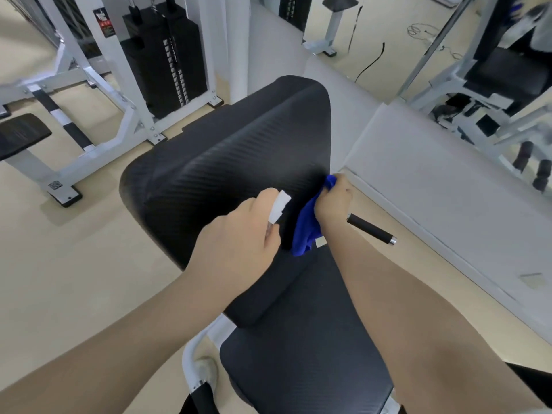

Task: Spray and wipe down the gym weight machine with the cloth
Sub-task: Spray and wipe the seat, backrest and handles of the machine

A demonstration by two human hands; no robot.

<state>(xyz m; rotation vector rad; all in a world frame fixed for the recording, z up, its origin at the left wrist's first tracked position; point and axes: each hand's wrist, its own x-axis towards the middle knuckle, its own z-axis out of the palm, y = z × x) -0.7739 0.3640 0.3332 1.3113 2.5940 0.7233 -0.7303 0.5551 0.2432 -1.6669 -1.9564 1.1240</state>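
Presently, the left hand (236,243) is closed around a white spray bottle (279,206), of which only the nozzle head shows above the fingers; the nozzle points toward the black back pad (227,162) of the weight machine. The right hand (333,201) is closed on a bunched blue cloth (307,228), pressed against the right edge of the back pad near its lower end; part of the cloth hangs below the hand. The back pad is tilted and has a ribbed, textured cover. Below it lies the black seat pad (301,348), mounted on a white frame tube (194,354) visible at lower left. A black handle grip (370,230) with a metal end cap projects just right of the right wrist. Behind, a black weight stack (167,55) stands within a white frame (98,85) on the beige floor (74,264). A mirror (493,70) occupies the upper right.
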